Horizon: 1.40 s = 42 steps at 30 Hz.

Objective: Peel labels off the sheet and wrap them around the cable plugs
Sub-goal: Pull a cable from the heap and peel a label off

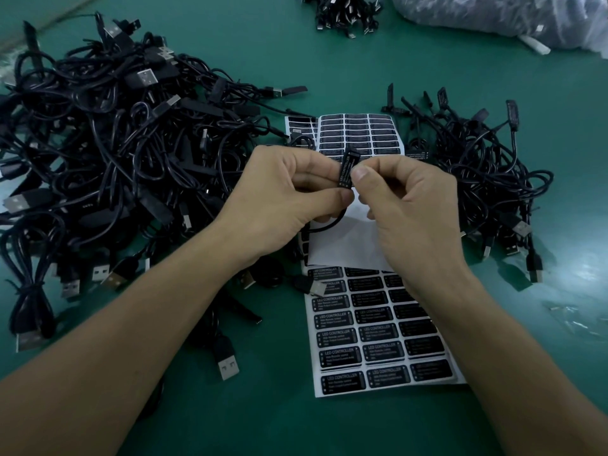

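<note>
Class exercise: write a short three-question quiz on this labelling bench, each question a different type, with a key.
1. True or false: the left hand and right hand both pinch one plug above the label sheet.
2. The largest cable pile lies: A left of the sheet; B right of it; C on it.
3. Fill in: the labels read "LED ____".
Key: 1 true; 2 A; 3 CONTROLLER.

Green mat [263,60]; plastic bag [493,14] far right corner; clear plastic scraps [572,319] right.

left hand [279,199] pinching | right hand [408,205] pinching (thumbs nearly touching)
</note>
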Each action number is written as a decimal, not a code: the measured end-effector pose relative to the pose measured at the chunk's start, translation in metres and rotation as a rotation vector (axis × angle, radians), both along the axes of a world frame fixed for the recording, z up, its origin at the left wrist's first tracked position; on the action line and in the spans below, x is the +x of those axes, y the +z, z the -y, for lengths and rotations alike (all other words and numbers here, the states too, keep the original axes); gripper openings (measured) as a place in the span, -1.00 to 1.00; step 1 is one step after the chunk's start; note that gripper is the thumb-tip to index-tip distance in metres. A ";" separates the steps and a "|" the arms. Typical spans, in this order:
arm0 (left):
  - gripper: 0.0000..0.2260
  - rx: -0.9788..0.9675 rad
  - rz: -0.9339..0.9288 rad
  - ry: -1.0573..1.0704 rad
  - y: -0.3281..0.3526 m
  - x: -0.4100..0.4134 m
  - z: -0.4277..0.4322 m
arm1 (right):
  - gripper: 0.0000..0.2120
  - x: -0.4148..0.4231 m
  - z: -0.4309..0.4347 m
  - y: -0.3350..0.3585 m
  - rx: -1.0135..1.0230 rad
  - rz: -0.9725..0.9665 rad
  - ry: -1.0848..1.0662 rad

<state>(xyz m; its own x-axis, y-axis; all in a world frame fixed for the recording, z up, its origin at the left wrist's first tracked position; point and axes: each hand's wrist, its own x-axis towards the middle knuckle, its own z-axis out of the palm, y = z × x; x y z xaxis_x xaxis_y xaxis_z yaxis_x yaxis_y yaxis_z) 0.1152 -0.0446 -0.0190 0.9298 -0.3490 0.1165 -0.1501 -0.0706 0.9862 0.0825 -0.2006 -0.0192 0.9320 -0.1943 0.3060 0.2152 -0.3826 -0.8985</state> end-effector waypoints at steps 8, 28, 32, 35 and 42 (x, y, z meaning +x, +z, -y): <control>-0.88 0.008 0.009 0.008 0.000 0.000 0.001 | -0.81 -0.001 0.000 0.001 -0.043 0.021 0.002; -0.86 0.000 0.003 0.001 0.001 -0.001 0.001 | -0.78 -0.001 -0.002 0.001 -0.034 0.044 0.000; -0.85 -0.006 0.000 0.001 0.002 -0.001 0.000 | -0.78 -0.001 -0.002 0.002 -0.045 0.051 0.005; -0.87 -0.005 -0.006 0.003 0.001 -0.001 0.001 | -0.78 -0.002 -0.002 0.002 -0.058 0.052 0.008; -0.87 0.003 -0.002 0.005 0.002 -0.001 0.001 | -0.78 -0.002 -0.001 0.003 -0.071 0.050 0.014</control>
<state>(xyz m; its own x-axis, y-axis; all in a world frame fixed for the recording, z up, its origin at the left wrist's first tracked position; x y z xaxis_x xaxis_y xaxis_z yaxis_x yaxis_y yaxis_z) 0.1141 -0.0455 -0.0171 0.9319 -0.3446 0.1135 -0.1476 -0.0744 0.9862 0.0804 -0.1994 -0.0165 0.9177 -0.1569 0.3650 0.2653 -0.4419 -0.8570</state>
